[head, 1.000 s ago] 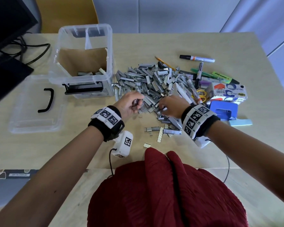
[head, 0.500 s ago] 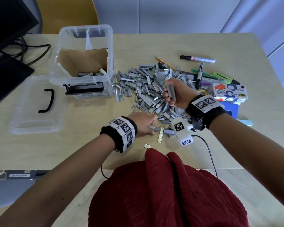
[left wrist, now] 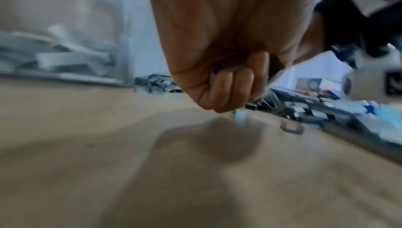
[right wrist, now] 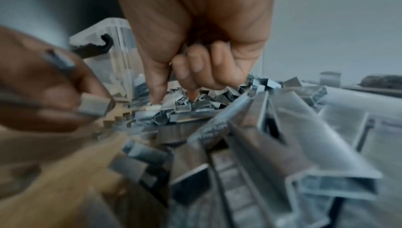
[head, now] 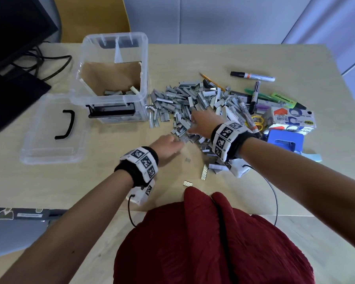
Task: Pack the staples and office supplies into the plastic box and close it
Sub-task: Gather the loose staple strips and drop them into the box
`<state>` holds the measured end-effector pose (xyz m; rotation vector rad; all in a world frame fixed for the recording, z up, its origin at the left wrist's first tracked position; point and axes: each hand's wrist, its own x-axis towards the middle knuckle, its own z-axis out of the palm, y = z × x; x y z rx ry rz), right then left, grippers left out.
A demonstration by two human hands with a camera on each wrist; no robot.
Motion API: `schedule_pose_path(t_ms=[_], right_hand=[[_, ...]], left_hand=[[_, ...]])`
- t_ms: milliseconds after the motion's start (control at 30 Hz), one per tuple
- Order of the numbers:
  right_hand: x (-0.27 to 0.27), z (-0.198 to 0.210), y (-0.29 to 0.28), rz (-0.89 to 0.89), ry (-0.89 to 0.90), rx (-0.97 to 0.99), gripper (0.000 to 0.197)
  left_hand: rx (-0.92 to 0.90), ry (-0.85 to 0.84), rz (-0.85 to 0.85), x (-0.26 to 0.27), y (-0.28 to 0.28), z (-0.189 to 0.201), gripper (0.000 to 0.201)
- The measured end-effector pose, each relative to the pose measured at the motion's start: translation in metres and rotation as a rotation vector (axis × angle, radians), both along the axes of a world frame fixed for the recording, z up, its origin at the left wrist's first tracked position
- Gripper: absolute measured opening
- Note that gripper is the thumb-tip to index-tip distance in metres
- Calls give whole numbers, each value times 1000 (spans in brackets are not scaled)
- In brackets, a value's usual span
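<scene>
Since half a second ago my right hand [head: 203,124] has dropped back from a raised fist of staples into the staple pile [head: 193,103] at frame centre; right wrist view shows its fingers [right wrist: 195,66] curled, tips digging into the strips, but whether they've actually got any I cannot tell. Left hand [head: 167,145] has moved up from the stray strips at the near edge toward the pile's lower left; left wrist view shows it fisted round a few staple strips [left wrist: 230,69]. Plastic box [head: 113,117] sits open in the upper left, a thin layer of staples at its bottom; lid [head: 49,148] lies flat at left of it. Markers [head: 252,75], tape boxes [head: 291,117], hole punch [head: 283,143] untouched at right. Reading: next handful being gathered, most of the pile unpacked, closing far off
</scene>
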<state>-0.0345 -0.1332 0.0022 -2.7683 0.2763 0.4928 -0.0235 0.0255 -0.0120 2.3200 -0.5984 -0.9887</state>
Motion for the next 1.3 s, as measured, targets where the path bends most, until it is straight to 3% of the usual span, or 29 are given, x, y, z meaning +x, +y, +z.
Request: schedule_pose_path(t_ms=[133,233,300,367,433,500,567,700,767,933,1000,1100,1200,1300], right_hand=[[2,-3,5,1,-6,-1,27],[4,-5,3,-137,-9,218,25],[3,-4,-1,-329,6,521,31],[1,-3,-7,-487,83,962,31],[-1,2,-9,-564,153,1400,34],[-3,8,-8,-598,128,1628,42],[-5,18,-3,-604,81,1706,40],[-3,41,10,-620,30,1775,16],[1,49,16,-612,21,1778,14],[12,64,33,-623,12,1807,17],[17,70,40,-643,4,1823,17],[25,75,51,-652,19,1806,16],[34,80,62,-686,57,1831,17],[47,85,77,-706,86,1819,27]], left_hand=[[-317,254,204,14,13,6,38],[-496,362,325,21,17,22,38],[-613,459,411,26,17,35,35],[-721,550,461,32,16,50,32],[-840,634,487,41,17,67,31],[-965,703,520,53,20,86,31],[-1034,709,642,68,24,105,30],[-1098,639,1160,101,38,126,27],[-1027,617,1279,117,46,124,26],[-571,514,1095,142,56,112,26],[-532,557,1069,144,57,115,47],[-472,549,970,150,63,113,58],[-488,436,934,152,72,122,37],[-521,133,963,157,87,134,14]])
